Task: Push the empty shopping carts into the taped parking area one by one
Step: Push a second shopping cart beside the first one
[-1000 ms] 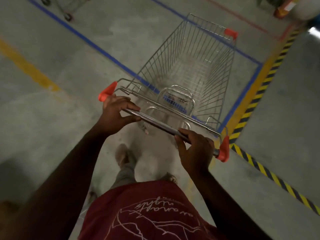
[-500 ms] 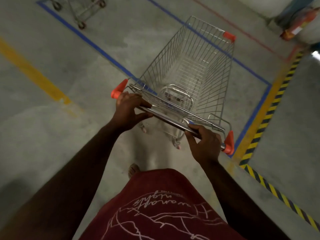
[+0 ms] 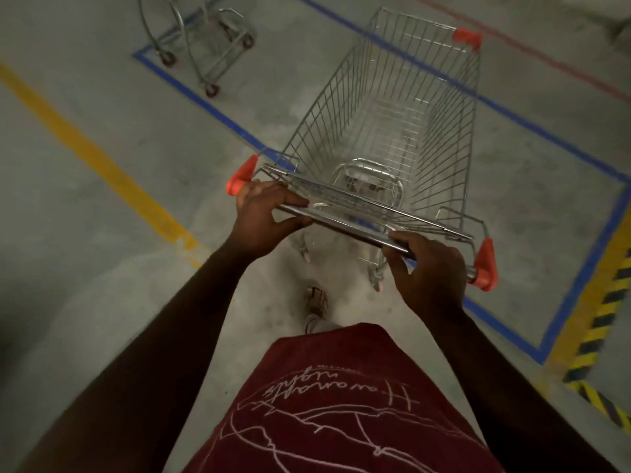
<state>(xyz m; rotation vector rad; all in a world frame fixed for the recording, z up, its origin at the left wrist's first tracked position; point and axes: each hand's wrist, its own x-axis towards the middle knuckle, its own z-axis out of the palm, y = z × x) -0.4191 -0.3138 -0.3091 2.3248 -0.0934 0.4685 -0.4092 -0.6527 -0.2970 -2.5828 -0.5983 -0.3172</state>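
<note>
Across the concrete floor (image 3: 102,233), blue tape (image 3: 205,104) outlines the parking area, one parked cart (image 3: 201,39) inside. Straddling its near edge, the empty shopping cart (image 3: 392,131) should roll straight, clear of that cart. Both left hand (image 3: 263,213) and right hand (image 3: 430,268) grip the handle bar (image 3: 348,228); push evenly.

Cart (image 3: 392,131), wire, empty: basket over the blue tape (image 3: 218,114) outline. Handle (image 3: 345,225) gripped by left hand (image 3: 263,216) and right hand (image 3: 430,271). Second cart (image 3: 201,39) beyond cart's left. Yellow line (image 3: 92,155) farther left.
</note>
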